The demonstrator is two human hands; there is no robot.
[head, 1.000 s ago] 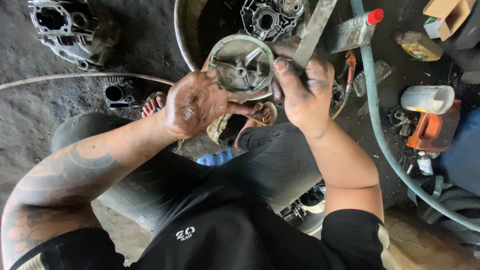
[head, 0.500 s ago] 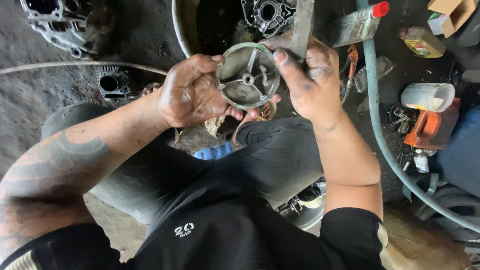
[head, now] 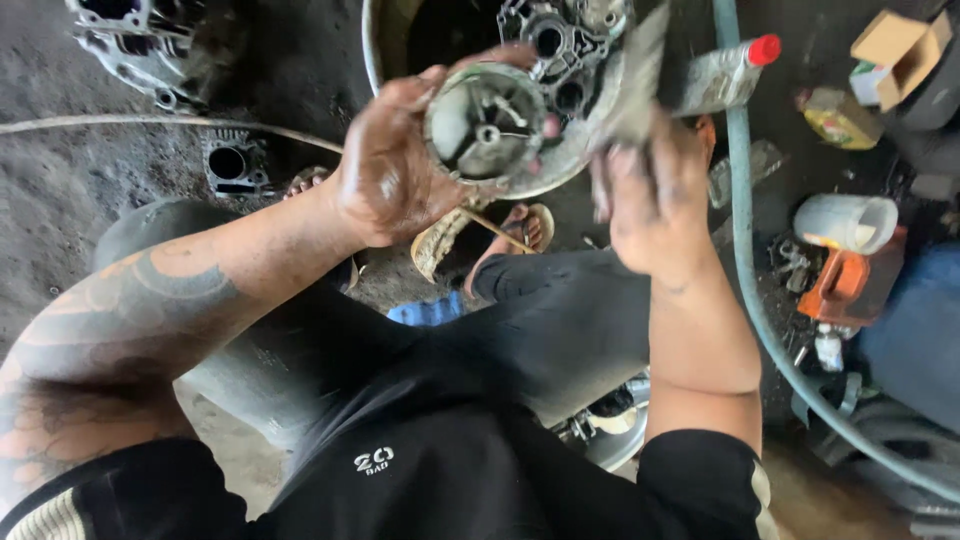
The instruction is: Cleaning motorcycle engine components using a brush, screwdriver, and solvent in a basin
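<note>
Overhead, my left hand (head: 385, 165) grips a round, spoked metal engine part (head: 487, 125), fingers curled tight around its rim at 12 o'clock above my knees. My right hand (head: 650, 200), blurred, pinches a flat grey strip, seemingly a worn brush or scraper (head: 635, 75), fingers closed on its lower end, its tip just beside the part's right edge. Doing this well, I judge, means keeping the part steady in the left hand, open face tilted toward me, and working the strip around the spokes in short strokes over the basin (head: 375, 50) so grime falls clear.

Beyond the part, at 12 o'clock, an engine casing (head: 560, 35) lies in the basin. At 1 o'clock lies a grimy bottle with a red cap (head: 725, 70). At 2 o'clock sit a small brown cardboard box (head: 895, 45) and a yellow-green packet (head: 835, 118). At 3 o'clock a white cylindrical container (head: 845, 222) lies on its side above an orange tool (head: 850, 285). A green hose (head: 745, 260) runs past them across the dirt floor (head: 60, 190).
</note>
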